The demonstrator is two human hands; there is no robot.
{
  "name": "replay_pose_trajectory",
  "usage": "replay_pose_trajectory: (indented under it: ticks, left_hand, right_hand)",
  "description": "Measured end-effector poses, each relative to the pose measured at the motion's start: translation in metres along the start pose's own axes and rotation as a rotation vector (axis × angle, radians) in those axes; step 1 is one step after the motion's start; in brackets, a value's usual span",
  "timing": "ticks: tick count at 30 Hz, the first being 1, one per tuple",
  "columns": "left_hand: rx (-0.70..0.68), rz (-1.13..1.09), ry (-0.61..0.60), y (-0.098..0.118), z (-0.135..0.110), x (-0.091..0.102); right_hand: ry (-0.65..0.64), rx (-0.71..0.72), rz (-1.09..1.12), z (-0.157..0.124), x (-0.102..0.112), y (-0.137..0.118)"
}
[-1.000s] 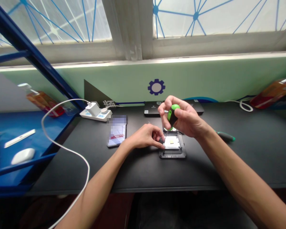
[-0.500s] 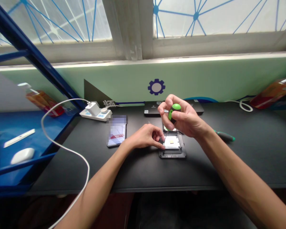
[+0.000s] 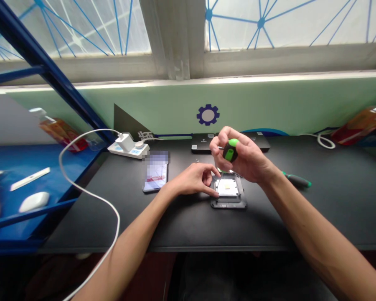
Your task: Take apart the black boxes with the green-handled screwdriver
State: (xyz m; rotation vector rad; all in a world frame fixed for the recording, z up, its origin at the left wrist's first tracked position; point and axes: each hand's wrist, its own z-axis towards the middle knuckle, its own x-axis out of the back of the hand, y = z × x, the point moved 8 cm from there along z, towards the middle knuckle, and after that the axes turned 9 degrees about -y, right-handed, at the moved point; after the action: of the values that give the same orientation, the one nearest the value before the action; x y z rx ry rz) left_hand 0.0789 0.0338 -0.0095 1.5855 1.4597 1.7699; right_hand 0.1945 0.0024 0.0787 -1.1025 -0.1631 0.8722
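Observation:
A small dark square device with its cover off and a pale plate inside lies on the black desk. My left hand rests at its left edge, fingertips pinched against the frame. My right hand is closed round a short green-and-black screwdriver, held upright over the device's far edge. The tip is hidden behind my fingers.
A phone lies left of the device. A white power strip with charger and its cable sit at the back left. A second green-handled screwdriver lies to the right. A black box stands at the back.
My right hand has turned the screwdriver handle slightly between its fingers. The left hand stays on the device's edge. The view has shifted a little.

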Motion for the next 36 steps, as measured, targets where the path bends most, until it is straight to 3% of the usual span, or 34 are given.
replay_pose_trajectory:
  ticks: [16,36]
  left_hand:
    - [-0.049,-0.036,-0.023,-0.0033,0.0021,-0.0008]
    - [0.007,0.027,0.003,-0.0012,0.0003,-0.0008]
  right_hand:
    - [0.039,-0.026,-0.002,-0.0016,0.0033,-0.0005]
    - [0.057,-0.032,-0.030,-0.0057,0.0088,0.0055]
